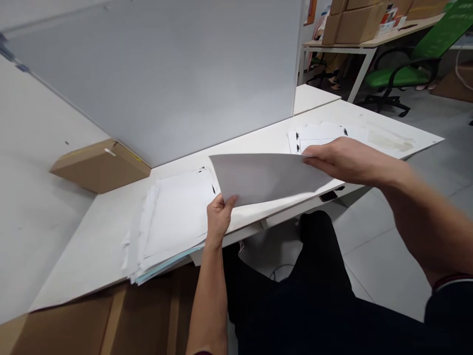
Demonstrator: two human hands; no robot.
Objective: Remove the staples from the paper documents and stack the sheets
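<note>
A white sheet of paper (266, 177) is stretched between my two hands above the desk, its near face in shade. My left hand (219, 217) pinches its lower left corner, the thumb on the near face. At the right end my right hand (336, 158) grips the sheet's upper edge between thumb and fingers. Left of my left hand lies a thick, uneven stack of papers (177, 217) with black marks along its far right edge. Beyond my right hand are more papers (318, 133) with black marks and a printed frame, partly hidden by the hand.
The white desk (92, 246) backs onto a grey panel (192, 79). A cardboard box (101, 167) stands at the panel's left end. Brown cartons (74, 320) sit below the desk's left side. Behind on the right are a green chair (402, 74) and another table with boxes (354, 24).
</note>
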